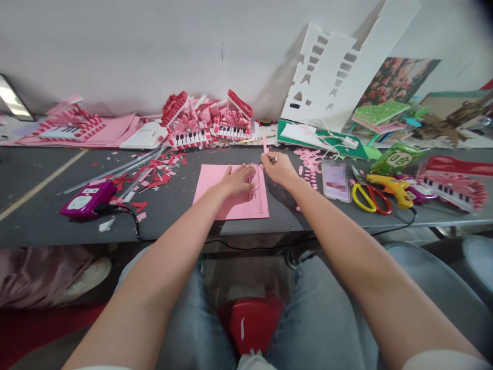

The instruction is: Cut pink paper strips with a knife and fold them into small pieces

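A sheet of pink paper (208, 192) lies on the dark table in front of me. My left hand (238, 181) rests flat on it with fingers spread, pressing on a clear ruler (260, 200) along the sheet's right side. At the paper's upper right corner, my right hand (280, 168) is closed around a slim pen-like tool (273, 160) with a dark, shiny end. Its tip is too small to make out. A narrow pink strip (265, 144) stands up just beyond those fingers. Cut pink pieces (309, 162) lie to the right of this hand.
Right of the paper are a phone (336, 182), scissors (372, 199) and a yellow glue gun (393, 190). A purple device (88, 199) with a cable and paper scraps (162, 174) lie left. Pink piano models (233, 121) and white cut-out boards (327, 67) stand along the wall.
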Available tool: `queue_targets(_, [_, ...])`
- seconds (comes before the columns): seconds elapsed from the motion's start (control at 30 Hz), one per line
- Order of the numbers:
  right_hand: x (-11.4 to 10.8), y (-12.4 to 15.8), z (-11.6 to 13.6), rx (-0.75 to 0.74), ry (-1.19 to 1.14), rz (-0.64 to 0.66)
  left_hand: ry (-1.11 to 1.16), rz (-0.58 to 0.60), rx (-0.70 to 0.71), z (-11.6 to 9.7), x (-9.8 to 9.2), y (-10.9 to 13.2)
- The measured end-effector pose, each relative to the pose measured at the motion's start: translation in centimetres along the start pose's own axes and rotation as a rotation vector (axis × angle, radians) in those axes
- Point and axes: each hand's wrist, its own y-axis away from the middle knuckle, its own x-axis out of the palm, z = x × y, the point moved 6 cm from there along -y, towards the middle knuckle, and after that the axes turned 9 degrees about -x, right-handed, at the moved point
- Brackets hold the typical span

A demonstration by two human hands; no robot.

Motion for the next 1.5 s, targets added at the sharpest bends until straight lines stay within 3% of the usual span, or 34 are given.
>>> queue_targets(0.57, [1.0, 0.9, 2.9, -0.115, 0.306, 0.128, -0.040, -0.020, 0.008, 0.0, 0.3, -0.4])
queue_targets(0.73, [0.0, 0.7, 2.9, -0.082, 0.208, 0.103, -0.065, -0.017, 0.003, -0.1, 0.3, -0.4])
queue_targets(1.03, [-1.1, -0.5, 1.2, 0.105, -0.090, 0.175, -0.030, -0.032, 0.026, -0.2, 0.1, -0.2])
queue_targets(1.27, [-1.7, -1.1, 0.3, 0.090, -0.051, -0.042, -0.037, -0.026, 0.011, -0.2, 0.1, -0.1])
queue_targets(1.5, [-0.3, -1.1, -0.7, 0.078, 0.011, -0.001, -0.057, -0.012, -0.004, -0.3, 0.0, 0.2])
